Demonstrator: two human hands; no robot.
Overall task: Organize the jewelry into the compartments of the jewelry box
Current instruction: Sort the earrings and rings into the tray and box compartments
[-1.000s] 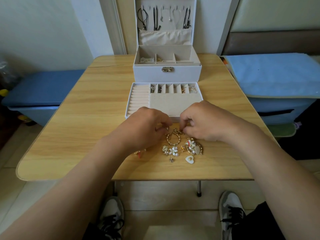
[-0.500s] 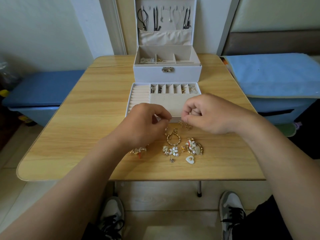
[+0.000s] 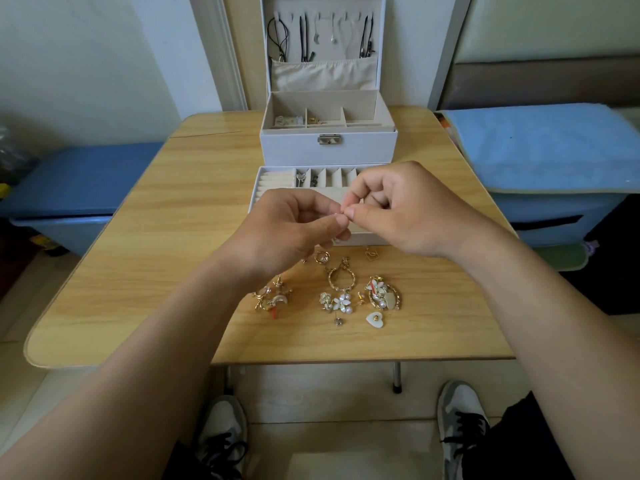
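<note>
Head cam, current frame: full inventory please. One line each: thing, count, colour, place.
table: 1, light wood, centre
jewelry box: 1, white, far side of the table, lid up
necklaces: several, black and silver, hung inside the lid
tray: 1, white with beige lining, in front of the box, partly behind the hands
loose jewelry: several pieces, gold and white, on the table nearer than the tray
heart charm: 1, white, nearest of those pieces
bench: 1, blue, left of the table
cloth: 1, light blue, right of the table
shoes: 2, grey and white, on the floor
tiny piece: 1, too small to identify, between the hands
left hand: pinches the tiny piece
right hand: pinches it too
</note>
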